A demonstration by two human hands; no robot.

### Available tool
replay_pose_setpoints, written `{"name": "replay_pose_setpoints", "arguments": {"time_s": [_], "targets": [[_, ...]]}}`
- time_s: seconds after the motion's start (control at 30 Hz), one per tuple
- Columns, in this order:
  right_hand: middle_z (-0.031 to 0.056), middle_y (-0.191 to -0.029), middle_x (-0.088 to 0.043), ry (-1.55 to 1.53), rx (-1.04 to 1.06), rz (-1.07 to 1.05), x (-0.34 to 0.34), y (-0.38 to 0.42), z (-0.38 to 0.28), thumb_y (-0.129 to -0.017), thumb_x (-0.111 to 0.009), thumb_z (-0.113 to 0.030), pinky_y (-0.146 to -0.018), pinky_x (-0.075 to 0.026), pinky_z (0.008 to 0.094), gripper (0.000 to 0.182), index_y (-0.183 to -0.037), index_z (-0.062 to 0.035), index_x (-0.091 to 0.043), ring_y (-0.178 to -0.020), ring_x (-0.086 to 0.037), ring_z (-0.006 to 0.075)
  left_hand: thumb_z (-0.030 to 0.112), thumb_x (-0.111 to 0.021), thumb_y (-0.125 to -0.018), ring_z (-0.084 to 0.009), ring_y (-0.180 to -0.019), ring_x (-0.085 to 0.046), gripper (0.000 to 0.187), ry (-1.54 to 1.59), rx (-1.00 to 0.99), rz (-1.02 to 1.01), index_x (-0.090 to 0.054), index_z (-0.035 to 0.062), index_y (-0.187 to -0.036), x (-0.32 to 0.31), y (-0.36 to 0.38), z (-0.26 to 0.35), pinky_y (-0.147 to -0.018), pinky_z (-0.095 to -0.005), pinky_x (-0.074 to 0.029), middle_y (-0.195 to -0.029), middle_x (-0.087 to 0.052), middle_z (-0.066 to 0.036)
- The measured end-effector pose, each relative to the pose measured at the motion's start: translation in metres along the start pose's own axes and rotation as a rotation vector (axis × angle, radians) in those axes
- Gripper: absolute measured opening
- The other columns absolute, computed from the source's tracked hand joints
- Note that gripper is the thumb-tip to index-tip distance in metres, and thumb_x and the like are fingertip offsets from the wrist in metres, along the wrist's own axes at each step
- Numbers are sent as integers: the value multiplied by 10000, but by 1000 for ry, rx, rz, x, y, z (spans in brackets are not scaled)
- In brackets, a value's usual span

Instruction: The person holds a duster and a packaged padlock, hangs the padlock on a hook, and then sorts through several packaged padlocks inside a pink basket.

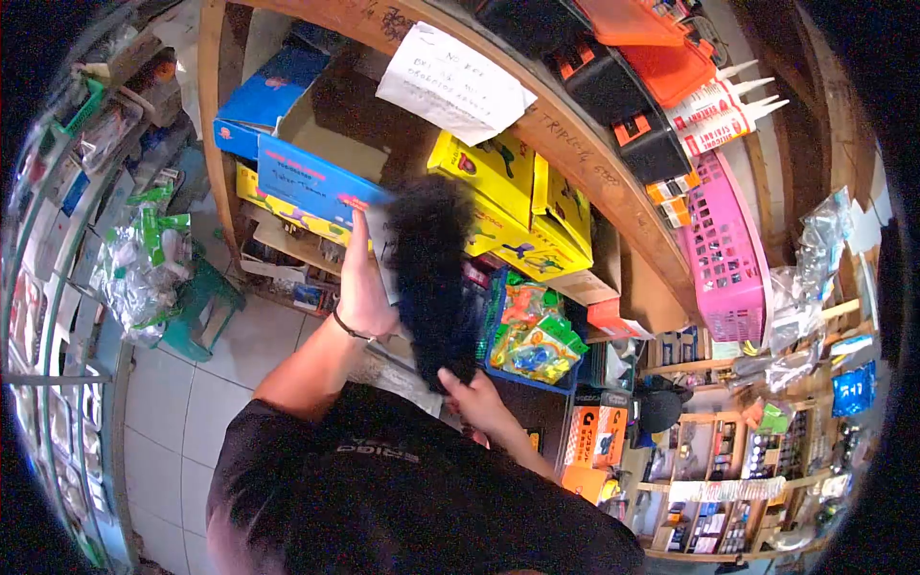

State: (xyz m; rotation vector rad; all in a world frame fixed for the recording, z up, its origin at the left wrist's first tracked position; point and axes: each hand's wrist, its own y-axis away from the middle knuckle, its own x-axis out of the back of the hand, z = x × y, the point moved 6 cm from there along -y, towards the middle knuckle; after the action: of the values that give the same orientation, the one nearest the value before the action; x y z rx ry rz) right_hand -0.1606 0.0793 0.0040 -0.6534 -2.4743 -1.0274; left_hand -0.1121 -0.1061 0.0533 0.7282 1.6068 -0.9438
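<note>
My right hand (475,399) is closed around the lower end of a black, bristly duster (429,268), which stands up in front of the shelf and is smeared by motion. To its left, my left hand (362,292) is raised with its fingers stretched upward, a dark bracelet at the wrist. Those fingertips overlap the right end of an open blue cardboard box (311,182). Right behind the duster's upper part are yellow boxes (508,192) on the shelf.
A handwritten paper (455,81) hangs on the wooden shelf beam. Below the yellow boxes is a blue basket (537,335) of bagged colourful items. A pink basket (724,249) hangs at right. Plastic bags (144,268) sit on a green stool (206,302) at left.
</note>
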Motion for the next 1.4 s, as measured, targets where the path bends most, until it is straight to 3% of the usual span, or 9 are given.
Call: {"name": "replay_pose_setpoints", "arguments": {"time_s": [0.27,0.3,0.43,0.63,0.87,1.0,1.13,1.27,1.4], "targets": [[41,-680,-562,65,-39,-180,-11,-16,-2,-826,-463,-431,-560,-418,293,430,-873,-11,-542,-624,-520,139,551,-256,-829,-288,-1036,-471,645,-168,54,-328,-349,49,-1225,-3,3,14,-873,-451,-381,-1169,-446,-165],[48,-708,-579,52,-74,-153,-9,-18,0,-831,-458,-427,-576,-424,297,432,-917,-11,-539,-653,-537,141,575,-239,-821,-283,-1093,-428,680,-149,-155,68,-334,50,-1242,-5,-1,23,-920,-433,-339,-1223,-407,-149],[27,-690,-558,70,219,-327,-22,-11,-17,-839,-456,-400,-580,-421,296,417,-943,-3,-534,-623,-500,130,534,-280,-825,-325,-1043,-460,656,-179,89,-365,-282,35,-1250,1,-6,18,-868,-453,-383,-1188,-424,-192],[33,-712,-558,75,4,-241,-12,-20,-6,-838,-471,-365,-613,-426,301,392,-982,-4,-523,-640,-491,138,491,-300,-838,-374,-981,-485,547,6,-149,157,-353,110,-1227,2,-6,23,-866,-490,-370,-1177,-446,-156],[63,-763,-567,66,227,-357,-13,-13,-16,-851,-456,-345,-659,-430,312,383,-986,8,-516,-695,-516,159,562,-294,-810,-311,-1017,-476,666,-264,35,-275,-296,69,-1258,-4,5,3,-861,-455,-382,-1164,-441,-182],[95,-888,-579,16,-104,-292,0,-18,19,-836,-471,-375,-728,-422,321,425,-1013,11,-496,-800,-533,173,586,-310,-795,-285,-1016,-484,674,-209,-259,141,-338,73,-1230,-14,2,0,-872,-409,-385,-1136,-468,-170],[32,-674,-549,81,496,-363,7,1,9,-846,-468,-345,-528,-427,295,367,-942,5,-528,-554,-491,126,540,-303,-813,-335,-940,-515,617,-443,164,-226,-279,121,-1265,9,-12,-23,-783,-451,-435,-1137,-469,-179],[50,-722,-567,-151,131,-226,49,13,21,-842,-480,-294,-552,-438,310,294,-987,-42,-525,-574,-499,127,553,-293,-822,-257,-1117,-405,637,-342,-155,117,-346,83,-1249,-10,-9,-47,-965,-400,-275,-1240,-407,-85],[141,-829,-596,-77,609,-43,73,13,47,-825,-487,-251,-682,-446,340,297,-1020,-30,-517,-745,-573,231,491,-299,-846,-240,-1102,-422,563,-376,-223,-2,-345,94,-1242,-23,-28,-76,-954,-409,-289,-1212,-439,-83]]}}
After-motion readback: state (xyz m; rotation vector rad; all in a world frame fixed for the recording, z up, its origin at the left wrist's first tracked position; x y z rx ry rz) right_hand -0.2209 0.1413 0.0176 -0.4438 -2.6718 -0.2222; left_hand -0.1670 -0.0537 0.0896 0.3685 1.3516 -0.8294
